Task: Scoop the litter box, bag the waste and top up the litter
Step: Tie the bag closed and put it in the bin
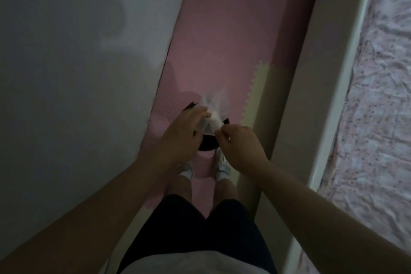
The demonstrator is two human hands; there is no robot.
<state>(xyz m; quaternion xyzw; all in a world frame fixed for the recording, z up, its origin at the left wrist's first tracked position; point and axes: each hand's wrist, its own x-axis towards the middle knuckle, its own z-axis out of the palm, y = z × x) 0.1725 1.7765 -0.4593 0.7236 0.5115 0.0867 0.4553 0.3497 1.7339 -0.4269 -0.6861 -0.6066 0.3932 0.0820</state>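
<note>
Both hands (left hand (186,127), right hand (240,144)) pinch a white bag (214,109) over pink foam floor mats (222,40).

A floor of pink interlocking foam mat tiles (222,35) runs as a narrow strip between a pale grey wall on its left and a cream-coloured bed frame on its right. One cream-yellow foam tile (266,87) with a toothed edge is fitted into the pink ones, right against the bed frame's side. Nearer the camera than that yellow tile, two feet in white socks and pale sandals (220,167) stand on the pink mat, slightly apart. Beyond the feet a dark rounded object (208,142) shows; whether it rests on the mat cannot be told.
</note>
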